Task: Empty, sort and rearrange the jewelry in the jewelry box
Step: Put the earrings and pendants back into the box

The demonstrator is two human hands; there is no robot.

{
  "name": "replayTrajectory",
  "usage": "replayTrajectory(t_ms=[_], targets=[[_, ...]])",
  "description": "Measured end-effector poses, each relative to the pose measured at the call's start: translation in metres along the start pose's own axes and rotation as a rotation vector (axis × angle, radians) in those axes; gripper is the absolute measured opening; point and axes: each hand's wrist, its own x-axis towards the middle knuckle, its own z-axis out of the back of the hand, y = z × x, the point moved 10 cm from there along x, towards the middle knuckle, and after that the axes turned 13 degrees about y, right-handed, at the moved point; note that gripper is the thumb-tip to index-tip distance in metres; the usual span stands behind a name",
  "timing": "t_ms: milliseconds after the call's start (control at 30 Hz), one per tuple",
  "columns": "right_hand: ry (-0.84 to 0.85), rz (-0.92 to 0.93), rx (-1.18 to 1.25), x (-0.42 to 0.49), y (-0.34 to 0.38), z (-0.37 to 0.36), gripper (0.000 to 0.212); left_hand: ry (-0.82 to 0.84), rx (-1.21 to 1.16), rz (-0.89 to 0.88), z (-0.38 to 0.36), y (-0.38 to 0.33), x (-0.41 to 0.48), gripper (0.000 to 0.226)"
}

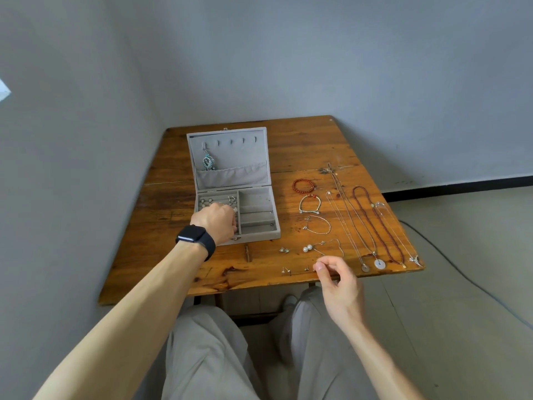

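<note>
Seen from your head camera, the open grey fabric-lined jewelry box (256, 197) sat on the left half of the worn brown wooden table (302, 145), its lid standing up toward the wall. The lid's lining carried a row of small hooks above a gathered pocket, and a turquoise drop pendant (208, 162) hung from the leftmost hook. The base was split in two. The left part held padded ring rolls with several small silvery pieces tucked in. The right part was divided into shallow trays.

Your left hand (217, 222), with a black smartwatch (191, 235) on the wrist, reached into the ring-roll side, knuckles up and fingers bent down into the rolls. The back of the hand hid the fingertips, so I could not tell whether they gripped anything.

Your right hand (339, 280) hovered over the table's near edge, fingers curled and thumb meeting forefinger. Whether something tiny sat between them was too small to tell.

To the right of the box, jewelry lay in rows:
- a red bead bracelet (303, 186)
- a pale cord bracelet with red beads (310, 204)
- a thin silver chain bracelet (318, 225)
- a pair of white pearl earrings (307, 248)
- small silver studs (286, 270)

Farther right, a long dark red bead necklace (375, 223) lay stretched out beside several fine silver chains, one ending in a white ring pendant (379, 264).
</note>
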Motion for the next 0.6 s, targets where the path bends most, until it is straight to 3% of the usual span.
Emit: replayTrajectory(t_ms=[100,200,333,433,600], targets=[[0.006,-0.009,0.019,0.0,0.003,0.003,0.009,-0.041,-0.115,-0.023,0.0,0.01,-0.007,0.011],[0.008,-0.011,0.009,0.003,0.011,0.008,0.012,-0.246,-0.312,-0.072,-0.005,0.033,-0.03,0.014],[0.04,0.044,-0.036,0.015,0.043,0.001,0.017,-0.452,-0.408,-0.007,-0.038,0.068,-0.063,0.043],[0.103,0.139,-0.093,0.034,0.084,-0.02,0.015,-0.376,-0.423,0.045,-0.075,0.08,-0.067,0.059],[0.321,0.351,-0.382,0.08,0.152,-0.087,0.011,-0.321,-0.419,0.091,-0.094,0.082,-0.062,0.06]])
